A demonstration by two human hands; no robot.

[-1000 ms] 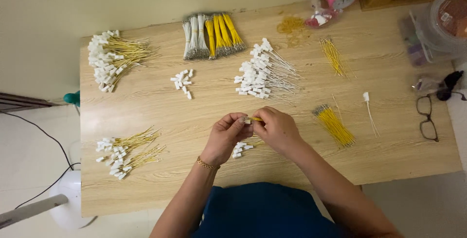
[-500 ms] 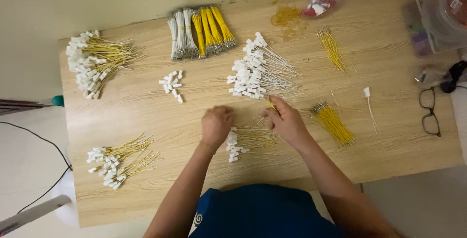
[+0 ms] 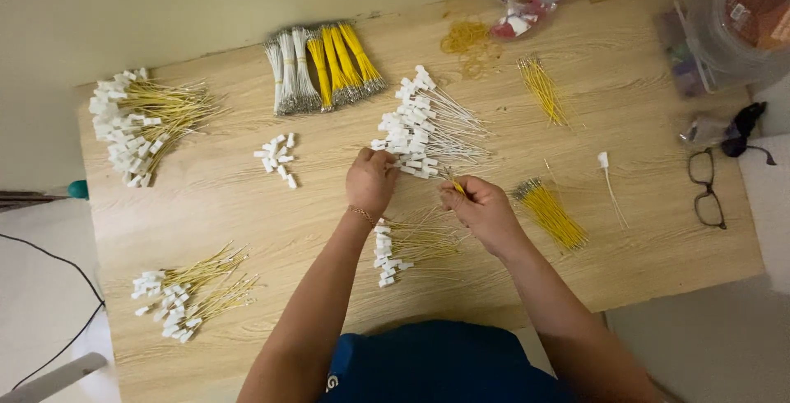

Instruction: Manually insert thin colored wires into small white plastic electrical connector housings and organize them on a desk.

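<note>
Both hands have parted: left hand (image 3: pixel 372 179) now reaches the white-tipped wire pile (image 3: pixel 428 127), grip unclear; right hand (image 3: pixel 481 205) pinches a yellow wire (image 3: pixel 455 184).

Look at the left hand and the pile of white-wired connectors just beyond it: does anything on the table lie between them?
Nothing visible does. The left hand is already at the near edge of the pile of white-wired connectors, its fingertips touching or almost touching it. The right hand pinches a yellow wire off to the side, clear of that gap.
</note>
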